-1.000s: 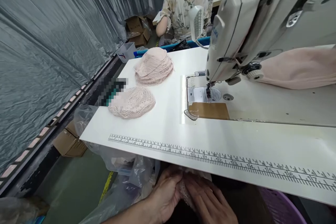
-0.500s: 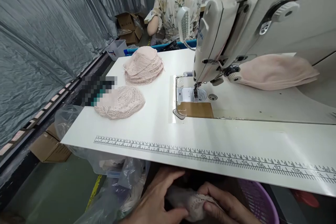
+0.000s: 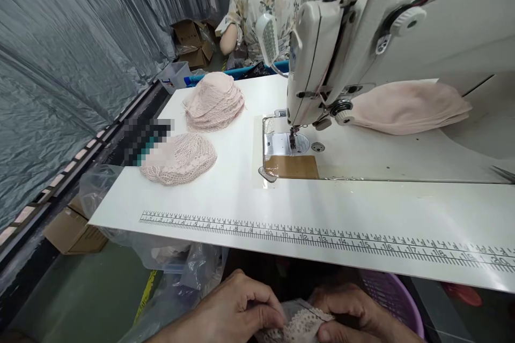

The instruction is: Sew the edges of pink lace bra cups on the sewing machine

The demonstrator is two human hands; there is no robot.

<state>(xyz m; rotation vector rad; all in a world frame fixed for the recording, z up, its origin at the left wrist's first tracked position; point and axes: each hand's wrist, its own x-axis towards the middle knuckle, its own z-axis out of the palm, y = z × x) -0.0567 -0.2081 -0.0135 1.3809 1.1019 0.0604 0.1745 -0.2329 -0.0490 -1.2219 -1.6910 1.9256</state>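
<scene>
Head view: left hand [image 3: 237, 311] and right hand [image 3: 354, 313], knuckles up, pinch lace piece [image 3: 300, 327].

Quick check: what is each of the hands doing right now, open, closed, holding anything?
Left hand: closed on the pink lace piece.
Right hand: closed on the same lace piece.

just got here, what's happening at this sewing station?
A person holds a pink lace piece between the left hand and right hand, below the edge of the white table. Nothing lies under the sewing machine needle. Two lace stacks sit to its left. Another person sits behind.
</scene>
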